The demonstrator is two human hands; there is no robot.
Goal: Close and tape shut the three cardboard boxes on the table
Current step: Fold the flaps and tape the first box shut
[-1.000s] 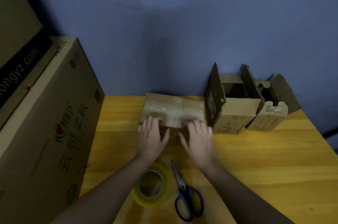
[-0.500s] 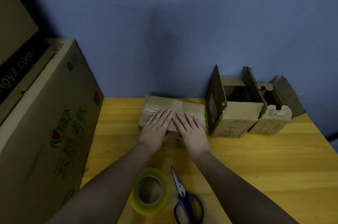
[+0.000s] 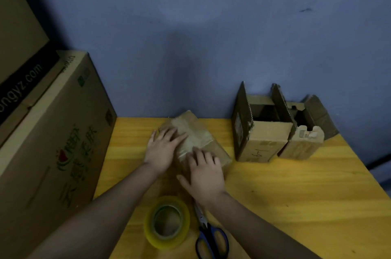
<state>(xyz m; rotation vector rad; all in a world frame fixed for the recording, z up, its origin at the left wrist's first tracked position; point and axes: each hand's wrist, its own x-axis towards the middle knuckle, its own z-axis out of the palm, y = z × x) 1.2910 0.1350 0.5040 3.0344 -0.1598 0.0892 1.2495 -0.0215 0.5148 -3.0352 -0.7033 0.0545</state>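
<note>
A small closed cardboard box with clear tape across its top lies at an angle on the yellow wooden table. My left hand rests flat on its left side with straight fingers. My right hand lies over its near end, fingers spread on the top. Two open boxes stand at the back right with flaps up: a taller one and a smaller one. A roll of yellowish tape and blue-handled scissors lie near the front edge.
Large printed cardboard cartons are stacked along the table's left side. A blue wall closes off the back. Bare tabletop stretches to the right of my right arm.
The taped box has turned from lying crosswise to lying at an angle. My left hand moved to its left side and my right hand drew back to its near end.
</note>
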